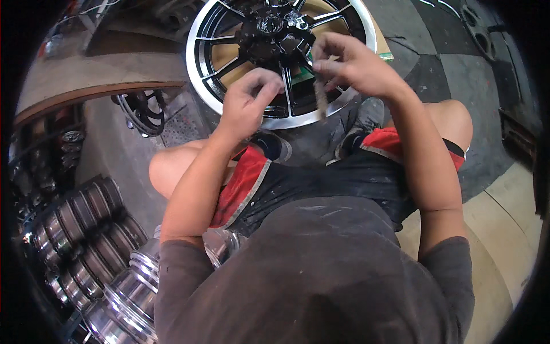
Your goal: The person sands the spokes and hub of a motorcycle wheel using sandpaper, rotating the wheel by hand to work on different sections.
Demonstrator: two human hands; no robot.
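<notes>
A motorcycle wheel rim [196, 54] with a bright silver edge, black-and-silver spokes and a dark hub [269, 26] lies flat in front of me. Over its near left part, my left hand [249, 103] is curled, thumb and fingers drawn together; whatever may be between them cannot be made out. My right hand [358, 69] is above the near right spokes, its fingers pinched closed. From it hangs a narrow, blurred brownish strip [321, 100], which crosses the rim's near edge. The strip's material is unclear.
Under the wheel shows a cardboard sheet [385, 49]. A brown-edged bench [103, 89] stands at the left, with another black wheel [148, 114] beside it. Several shiny metal rims [129, 292] are stacked at the lower left. My shoes [366, 117] are close to the near rim edge.
</notes>
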